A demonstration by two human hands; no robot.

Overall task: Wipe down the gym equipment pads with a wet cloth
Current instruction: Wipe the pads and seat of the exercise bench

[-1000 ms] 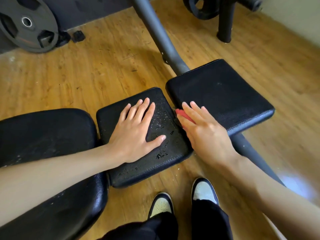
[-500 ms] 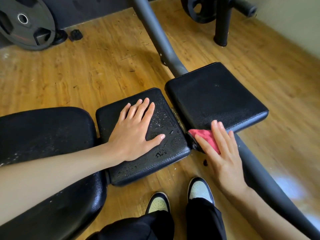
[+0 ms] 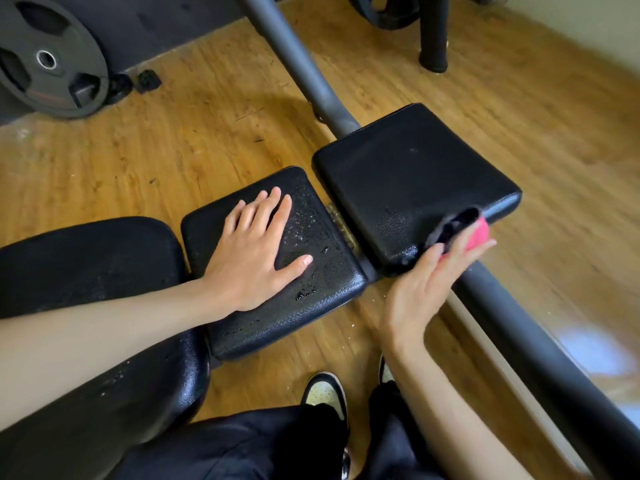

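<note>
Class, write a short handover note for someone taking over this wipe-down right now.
Left hand open, flat on the small square black middle pad, beaded with water droplets.
Right hand holds the pink cloth at the near edge of the larger black right pad.
Done: middle pad looks wetted.
Left: finish the right pad; the big rounded black pad at left shows specks, probably needs wiping.

Largely covered by the right hand [image 3: 419, 289] and smeared by motion: pink cloth [image 3: 479, 233]. Cut by the left edge: weight plate [image 3: 48, 60], large pad [image 3: 86, 289]. Half under trouser legs [image 3: 242, 445]: shoes [image 3: 323, 393].
</note>
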